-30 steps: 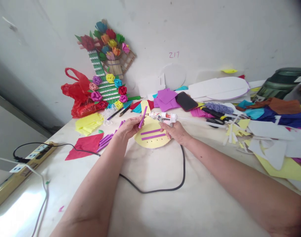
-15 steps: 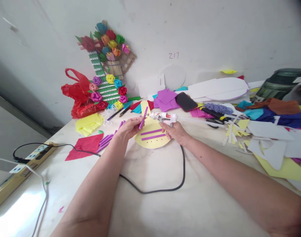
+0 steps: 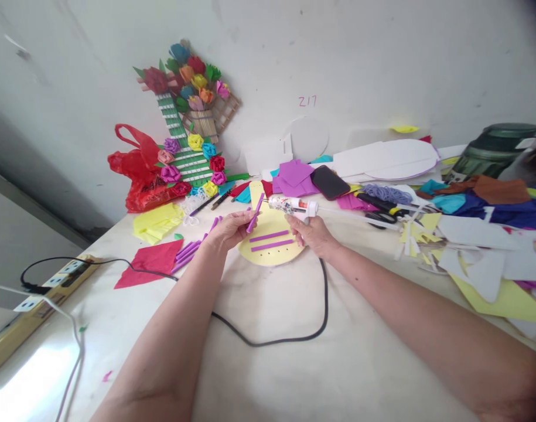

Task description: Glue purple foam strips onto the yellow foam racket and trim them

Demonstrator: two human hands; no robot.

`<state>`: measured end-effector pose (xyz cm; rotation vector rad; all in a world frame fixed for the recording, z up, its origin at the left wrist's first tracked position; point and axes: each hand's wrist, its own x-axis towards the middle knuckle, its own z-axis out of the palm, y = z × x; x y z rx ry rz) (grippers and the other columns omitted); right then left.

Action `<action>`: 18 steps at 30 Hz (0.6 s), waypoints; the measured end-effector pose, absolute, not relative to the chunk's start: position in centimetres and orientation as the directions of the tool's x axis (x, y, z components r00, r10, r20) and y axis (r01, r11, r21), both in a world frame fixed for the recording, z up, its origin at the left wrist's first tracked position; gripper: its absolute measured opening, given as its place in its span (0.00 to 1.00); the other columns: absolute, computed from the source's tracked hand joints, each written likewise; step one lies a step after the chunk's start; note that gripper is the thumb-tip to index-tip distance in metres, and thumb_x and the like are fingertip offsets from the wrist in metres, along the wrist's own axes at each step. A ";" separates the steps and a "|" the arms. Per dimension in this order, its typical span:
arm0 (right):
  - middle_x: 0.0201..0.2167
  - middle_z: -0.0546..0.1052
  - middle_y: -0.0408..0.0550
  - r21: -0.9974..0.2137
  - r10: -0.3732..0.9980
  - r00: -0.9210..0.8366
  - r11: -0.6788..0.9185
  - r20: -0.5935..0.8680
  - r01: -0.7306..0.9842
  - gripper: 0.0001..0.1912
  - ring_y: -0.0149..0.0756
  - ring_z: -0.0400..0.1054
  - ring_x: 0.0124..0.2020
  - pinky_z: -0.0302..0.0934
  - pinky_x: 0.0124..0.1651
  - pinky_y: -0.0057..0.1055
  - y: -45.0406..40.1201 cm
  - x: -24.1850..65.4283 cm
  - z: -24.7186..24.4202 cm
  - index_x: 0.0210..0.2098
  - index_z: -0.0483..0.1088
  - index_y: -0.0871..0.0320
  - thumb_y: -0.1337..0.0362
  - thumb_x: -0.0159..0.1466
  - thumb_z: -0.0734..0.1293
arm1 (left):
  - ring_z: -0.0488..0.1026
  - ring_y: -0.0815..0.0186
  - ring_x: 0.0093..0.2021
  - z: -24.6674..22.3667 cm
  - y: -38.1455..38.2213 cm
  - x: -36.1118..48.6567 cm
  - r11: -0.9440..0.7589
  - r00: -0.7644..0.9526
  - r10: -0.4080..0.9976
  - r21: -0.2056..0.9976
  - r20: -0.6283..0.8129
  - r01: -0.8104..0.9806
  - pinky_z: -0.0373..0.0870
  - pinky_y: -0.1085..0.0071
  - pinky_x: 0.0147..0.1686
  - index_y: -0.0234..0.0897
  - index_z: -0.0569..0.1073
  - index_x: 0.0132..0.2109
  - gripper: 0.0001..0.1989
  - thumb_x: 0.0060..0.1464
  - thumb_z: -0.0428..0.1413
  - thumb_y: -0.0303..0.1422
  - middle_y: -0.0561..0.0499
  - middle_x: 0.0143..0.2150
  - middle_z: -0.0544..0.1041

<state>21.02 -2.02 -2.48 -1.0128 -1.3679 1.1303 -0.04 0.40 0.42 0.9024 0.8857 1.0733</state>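
Note:
Between the fingers of my left hand (image 3: 234,228) is a thin purple paper stick (image 3: 256,212), held at a slant. My right hand (image 3: 312,232) grips a white patterned glue gun (image 3: 289,205), its nozzle close to the stick's upper part. Below both hands lies a yellow card shape (image 3: 274,256) with a round body and a narrow neck, dotted with small holes. Two purple strips (image 3: 270,236) rest across it, roughly parallel. More purple sticks (image 3: 189,252) lie beside my left wrist, partly hidden by it.
A black cord (image 3: 285,340) loops over the table in front. At left sits a power strip (image 3: 52,293). Paper flowers on a green-and-white frame (image 3: 188,155) lean on the wall near a red plastic bag (image 3: 138,170). A phone (image 3: 330,182), scissors (image 3: 381,220) and paper scraps (image 3: 482,246) lie right.
The glue gun's nozzle has shifted slightly right and away from the purple stick's upper end. My left hand keeps its hold, and the view has moved a little.

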 end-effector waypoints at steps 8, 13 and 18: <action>0.13 0.64 0.38 -0.978 0.979 -0.045 0.196 0.199 -0.071 0.24 0.23 0.55 0.10 0.50 0.11 0.24 -2.0 21.0 -2.2 0.21 0.63 0.59 0.43 0.48 0.68 | 0.69 0.72 0.21 0.5 0.4 0.0 0.243 0.242 0.956 0.910 -0.166 -0.336 0.63 0.80 0.18 0.24 0.77 0.32 0.05 0.46 0.56 0.21 0.46 0.21 0.73; 0.12 0.63 0.37 -0.978 0.979 -0.039 0.196 0.200 -0.073 0.23 0.23 0.55 0.10 0.50 0.11 0.23 -2.0 21.0 -2.0 0.20 0.63 0.59 0.44 0.48 0.68 | 0.69 0.72 0.21 0.3 0.4 0.0 0.249 0.252 0.953 0.907 -0.168 -0.339 0.64 0.80 0.19 0.24 0.77 0.32 0.05 0.46 0.56 0.21 0.46 0.21 0.73; 0.11 0.63 0.38 -0.978 0.978 -0.052 0.198 0.201 -0.062 0.24 0.23 0.56 0.10 0.50 0.11 0.23 -1.9 21.0 -2.2 0.19 0.63 0.59 0.44 0.48 0.68 | 0.69 0.72 0.21 0.3 0.4 -0.1 0.248 0.258 0.952 0.907 -0.163 -0.340 0.65 0.80 0.20 0.24 0.77 0.32 0.05 0.46 0.56 0.21 0.46 0.22 0.74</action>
